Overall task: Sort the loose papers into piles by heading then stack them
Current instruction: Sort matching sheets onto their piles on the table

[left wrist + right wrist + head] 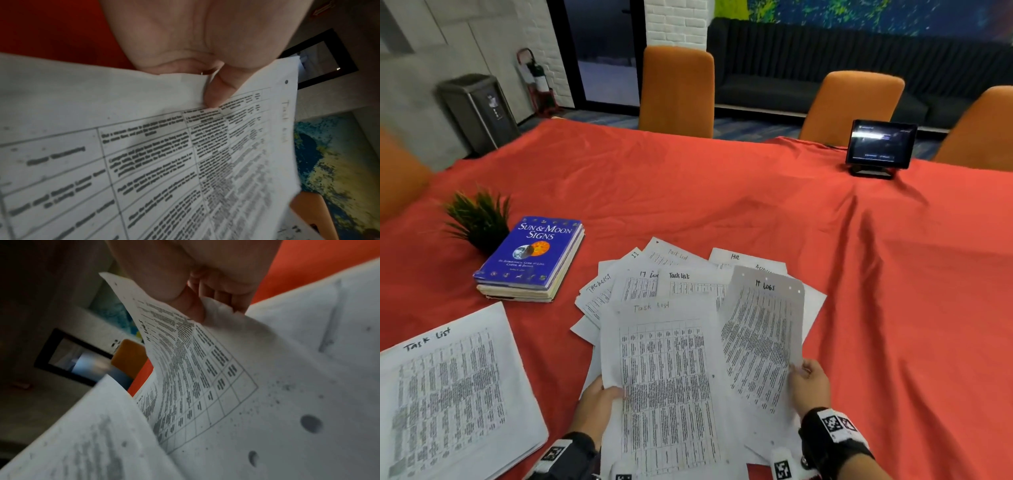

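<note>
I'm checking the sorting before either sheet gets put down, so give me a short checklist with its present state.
1. Left hand grips the "Task list" sheet at its left edge: ok.
2. Right hand pinches the "IT logs" sheet: ok.
3. Both headings readable in the head view: ok.
4. A "Task list" pile already lies at the left to receive the left sheet: ok.
5. A separate IT logs pile started on the red tablecloth: not ok, none visible.
6. Each hand holds a single sheet only: cannot tell.
</note>
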### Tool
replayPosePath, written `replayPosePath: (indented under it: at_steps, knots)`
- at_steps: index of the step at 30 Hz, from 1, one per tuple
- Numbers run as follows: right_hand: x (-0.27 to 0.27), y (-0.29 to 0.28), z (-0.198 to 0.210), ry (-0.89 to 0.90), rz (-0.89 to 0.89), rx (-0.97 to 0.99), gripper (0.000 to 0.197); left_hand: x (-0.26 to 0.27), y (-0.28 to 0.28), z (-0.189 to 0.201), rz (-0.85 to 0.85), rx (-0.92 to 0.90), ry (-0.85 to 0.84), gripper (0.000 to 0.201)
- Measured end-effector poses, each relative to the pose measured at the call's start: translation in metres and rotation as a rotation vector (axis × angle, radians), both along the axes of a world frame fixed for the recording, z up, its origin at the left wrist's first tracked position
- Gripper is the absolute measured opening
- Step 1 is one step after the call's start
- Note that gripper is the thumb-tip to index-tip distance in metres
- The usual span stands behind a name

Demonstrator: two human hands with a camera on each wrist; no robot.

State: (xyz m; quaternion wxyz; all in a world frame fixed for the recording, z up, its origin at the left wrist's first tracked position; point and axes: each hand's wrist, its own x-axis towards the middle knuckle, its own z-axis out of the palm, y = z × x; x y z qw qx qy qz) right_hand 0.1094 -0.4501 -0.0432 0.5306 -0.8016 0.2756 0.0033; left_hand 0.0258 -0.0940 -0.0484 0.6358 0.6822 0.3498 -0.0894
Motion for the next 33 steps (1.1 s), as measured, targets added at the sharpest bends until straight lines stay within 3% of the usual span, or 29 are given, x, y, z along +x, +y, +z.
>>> replayPosePath:
  at_steps: [4,9,13,15,17,20,25,28,33]
  knots:
    - [-0.006,0.004,0.008,-0.015,0.155,-0.048,0.02,0.004,-0.003,0.003,0.016,-0.025,-0.022,0.03]
    - [-0.016,0.032,0.015,0.185,0.469,0.113,0.025,0.008,-0.021,0.002,-0.012,-0.004,-0.019,0.024]
    - [-0.023,0.057,0.022,0.309,0.534,0.229,0.032,0.008,-0.025,-0.003,-0.047,0.045,0.015,0.019]
    - [-0.025,0.065,0.026,0.317,0.541,0.263,0.025,0.009,-0.025,-0.004,-0.06,0.053,0.031,0.021]
    - [-0.026,0.07,0.03,0.291,0.528,0.244,0.022,0.009,-0.025,-0.002,-0.049,0.052,0.035,0.028]
    - [-0.026,0.074,0.027,0.263,0.538,0.181,0.045,0.007,-0.029,0.003,-0.074,0.065,0.034,0.04]
    - [-0.02,0.082,0.029,0.294,0.695,0.017,0.027,0.006,-0.043,0.024,-0.194,0.0,0.041,0.035]
    - [-0.017,0.084,0.038,0.196,0.719,0.029,0.034,0.009,-0.051,0.046,-0.18,0.02,-0.079,0.037]
    - [-0.01,0.087,0.089,-0.218,0.558,0.139,0.037,0.022,-0.047,0.094,0.054,0.068,-0.445,0.044]
